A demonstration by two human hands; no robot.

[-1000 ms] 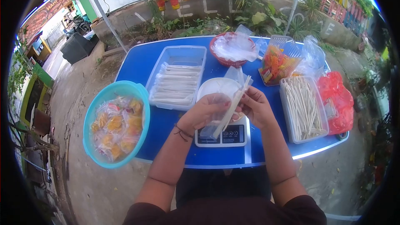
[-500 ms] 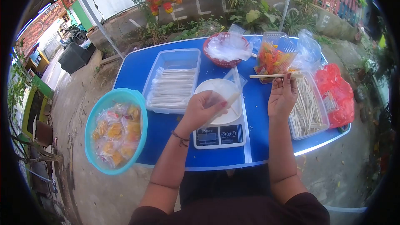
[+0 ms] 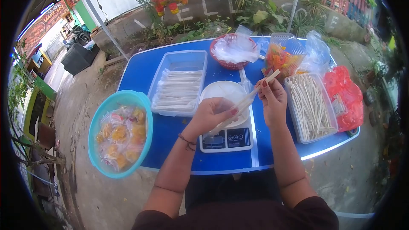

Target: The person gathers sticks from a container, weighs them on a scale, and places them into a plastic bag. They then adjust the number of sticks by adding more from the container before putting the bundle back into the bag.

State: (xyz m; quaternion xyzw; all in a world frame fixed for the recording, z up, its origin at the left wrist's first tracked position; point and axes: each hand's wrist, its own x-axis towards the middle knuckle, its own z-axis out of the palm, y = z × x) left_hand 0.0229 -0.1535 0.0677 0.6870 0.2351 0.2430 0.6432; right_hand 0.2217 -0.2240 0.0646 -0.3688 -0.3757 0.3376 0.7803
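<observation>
My left hand (image 3: 215,113) pinches a narrow clear plastic sleeve (image 3: 243,104) above the digital scale (image 3: 228,138) and its round white plate (image 3: 219,89). Between the fingertips of my right hand (image 3: 273,98) are pale wooden sticks (image 3: 272,76), slanting down to the left. Their lower ends meet the sleeve's mouth; how far inside they reach is hard to see. Right of that hand, a clear tub (image 3: 332,121) holds many loose sticks. To the left, another clear tub (image 3: 155,81) holds a stack of wrapped sticks (image 3: 178,89).
A turquoise basin (image 3: 149,132) with bagged orange items stands at the left. At the back of the blue table (image 3: 170,162) are a red basket (image 3: 211,51) of plastic sleeves and an orange patterned packet (image 3: 281,59). A red plastic bag (image 3: 351,102) lies far right.
My right hand has moved left and slightly down from the stick tub, bringing the sticks to the sleeve. The sticks have turned from level to slanted. My left hand still holds the sleeve.
</observation>
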